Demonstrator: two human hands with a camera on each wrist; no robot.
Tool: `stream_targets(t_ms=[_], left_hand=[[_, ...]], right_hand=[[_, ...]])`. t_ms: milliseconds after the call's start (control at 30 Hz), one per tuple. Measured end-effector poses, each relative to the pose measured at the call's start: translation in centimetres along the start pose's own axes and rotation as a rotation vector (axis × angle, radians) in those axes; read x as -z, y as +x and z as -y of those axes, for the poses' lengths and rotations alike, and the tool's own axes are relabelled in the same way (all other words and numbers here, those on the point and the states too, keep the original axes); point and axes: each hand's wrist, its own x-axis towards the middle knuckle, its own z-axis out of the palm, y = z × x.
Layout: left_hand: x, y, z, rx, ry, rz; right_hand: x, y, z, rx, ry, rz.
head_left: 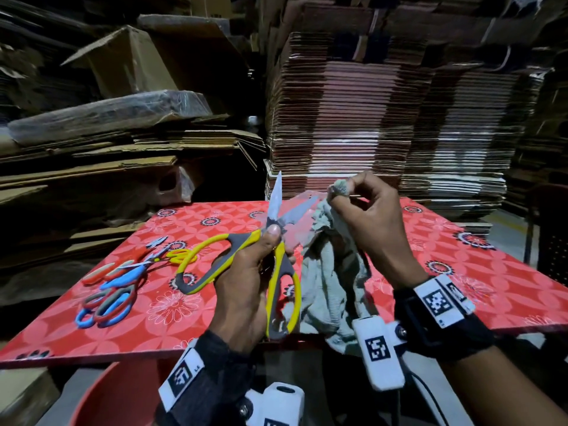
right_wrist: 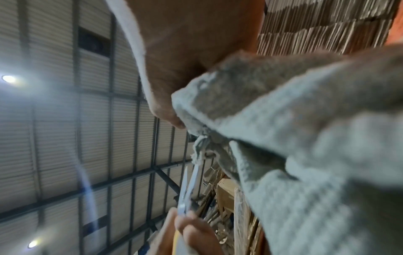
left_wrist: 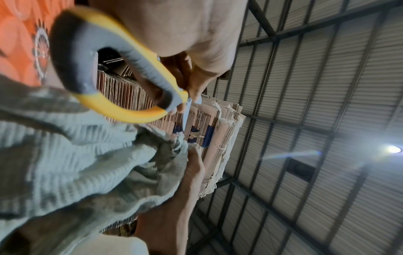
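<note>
Our left hand [head_left: 246,290] grips the scissors [head_left: 235,247] near the pivot. The blades are spread and point up above the table's [head_left: 491,287] near edge. Our right hand [head_left: 375,222] pinches the cloth [head_left: 332,281] just right of the blades, and we cannot tell whether cloth and blade touch. The cloth hangs past the near edge. Other scissors [head_left: 113,296] lie heaped toward the left edge, well apart from our hands. Stacked cardboard [head_left: 353,118] walls the far edge, and a red tub [head_left: 116,395] sits below.
</note>
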Motion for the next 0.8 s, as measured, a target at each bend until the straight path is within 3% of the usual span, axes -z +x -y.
stream_targets(t_ms=[400,600,800], left_hand=[[-0.5,-0.3,0.5,0.048,-0.055,-0.068],[-0.7,0.3,0.5,0.034,-0.071,-0.052],[0.3,0.7,1.0,0.056,-0.052,-0.087]], right_hand=[[-3.5,-3.2,-1.3,0.466,-0.458,-0.087],[-3.7,-4.1,-1.0,0.419,-0.356,0.028],[-2.1,-2.6,-0.2,0.081,0.042,0.044]])
